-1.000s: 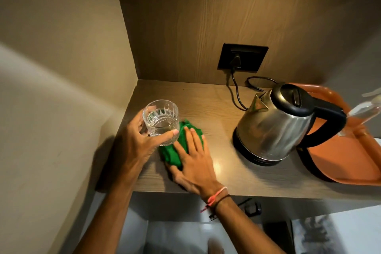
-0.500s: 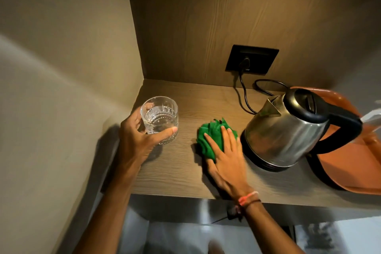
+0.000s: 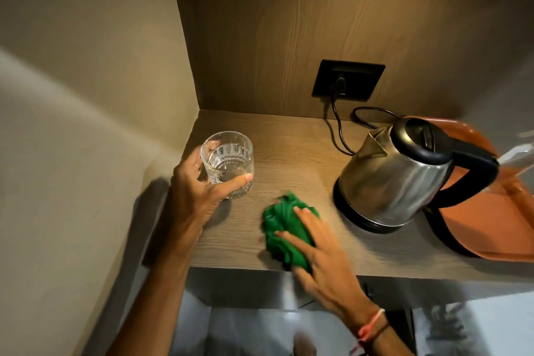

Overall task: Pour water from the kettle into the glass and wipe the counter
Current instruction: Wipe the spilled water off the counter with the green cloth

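My left hand [image 3: 196, 191] wraps the glass [image 3: 228, 163], held at the counter's [image 3: 289, 153] far left with a little water in it. My right hand [image 3: 323, 257] lies spread flat on the crumpled green cloth [image 3: 281, 228] near the front edge. Right of the cloth stands the steel kettle [image 3: 393, 179], lid closed, corded to the wall socket [image 3: 348, 79], blocking the orange tray [image 3: 491, 225].

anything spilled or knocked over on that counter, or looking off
Nothing stands out. The kettle sits upright on its base, plugged into the socket. The left hand holds the glass upright with water in it. The right hand presses the green cloth on the counter; no puddle shows.
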Available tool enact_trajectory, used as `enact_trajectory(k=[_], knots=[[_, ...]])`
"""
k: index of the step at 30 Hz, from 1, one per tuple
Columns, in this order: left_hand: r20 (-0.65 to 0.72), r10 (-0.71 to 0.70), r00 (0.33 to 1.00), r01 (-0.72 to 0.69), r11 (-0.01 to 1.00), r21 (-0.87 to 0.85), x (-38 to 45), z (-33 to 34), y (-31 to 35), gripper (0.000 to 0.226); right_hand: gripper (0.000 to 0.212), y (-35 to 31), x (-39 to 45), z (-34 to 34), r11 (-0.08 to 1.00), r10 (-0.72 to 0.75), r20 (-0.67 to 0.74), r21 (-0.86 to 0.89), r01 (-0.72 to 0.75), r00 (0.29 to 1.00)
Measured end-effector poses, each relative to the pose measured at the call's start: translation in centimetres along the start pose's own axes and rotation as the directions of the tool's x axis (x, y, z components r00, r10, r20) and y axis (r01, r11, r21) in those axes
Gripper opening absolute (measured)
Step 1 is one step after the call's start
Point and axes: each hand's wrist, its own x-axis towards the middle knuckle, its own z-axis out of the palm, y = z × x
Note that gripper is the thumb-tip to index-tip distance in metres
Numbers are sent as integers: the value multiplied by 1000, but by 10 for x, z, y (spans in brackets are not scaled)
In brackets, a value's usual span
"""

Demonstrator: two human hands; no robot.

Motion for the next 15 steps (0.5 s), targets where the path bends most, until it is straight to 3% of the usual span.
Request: enact_trajectory(k=[4, 6, 9, 11, 13, 15], knots=[[40, -41, 998, 40, 999, 31, -10, 5, -2, 86, 69, 2, 20, -8, 987, 159, -153, 35, -156, 975], [48, -82, 995, 83, 996, -24, -16, 8, -1, 79, 71, -16, 38, -1, 995, 88, -70, 54, -84, 994], [59, -144, 988, 148, 987, -64, -22, 11, 0, 73, 65, -48, 41, 12, 989, -135, 114, 82, 126, 984], [77, -171, 982, 176, 982, -71, -25, 13, 0, 72, 63, -54, 27, 10, 960, -213, 117, 211, 186, 970], [100, -182, 978, 189, 979, -76, -27, 16, -1, 76, 58, -51, 9, 1, 908, -160, 105, 405, 105, 981], [119, -182, 976, 191, 979, -73, -32, 21, 0, 84, 39, -46, -8, -15, 745, 71, 91, 658, -114, 993]])
